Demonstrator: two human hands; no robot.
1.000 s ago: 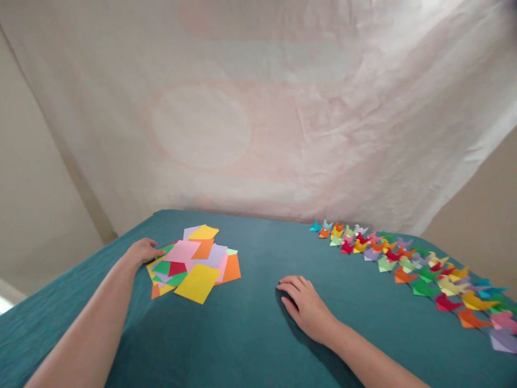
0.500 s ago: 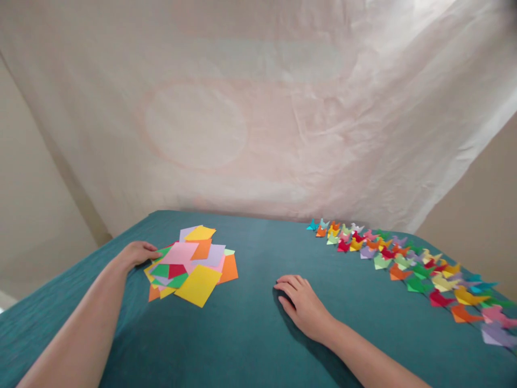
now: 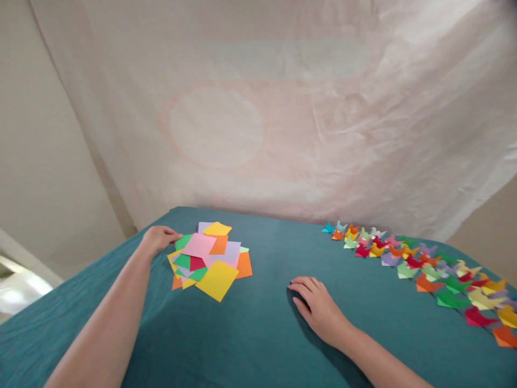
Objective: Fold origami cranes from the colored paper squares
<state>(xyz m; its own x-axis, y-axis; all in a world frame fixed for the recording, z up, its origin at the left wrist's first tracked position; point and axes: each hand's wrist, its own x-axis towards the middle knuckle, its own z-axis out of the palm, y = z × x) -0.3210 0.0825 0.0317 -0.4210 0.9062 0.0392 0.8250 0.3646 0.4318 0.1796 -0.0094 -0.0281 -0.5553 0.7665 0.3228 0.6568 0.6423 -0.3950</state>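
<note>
My left hand (image 3: 159, 238) is at the left edge of a loose pile of coloured square paper sheets (image 3: 218, 280). Its thumb and fingers pinch the corner of a sheet, where a green sheet (image 3: 183, 242) and a sliver of red show; which of the two is gripped I cannot tell. Pink, orange, yellow, purple and green sheets overlap in the pile. To the right of the pile, my right hand (image 3: 317, 307) rests palm down on the tablecloth, holding nothing, its fingers loosely curved and the thumb apart.
Rows of small folded paper birds (image 3: 404, 256) in many colours stand along the right side of the teal tablecloth (image 3: 258, 334). A pale cloth (image 3: 283, 134) hangs behind the table's far edge. A bright patch (image 3: 24, 285) shows beyond the left edge.
The view has turned left, so everything appears shifted right. My left hand has lifted slightly at the pile's edge, and more of the green sheet shows. My right hand stays resting.
</note>
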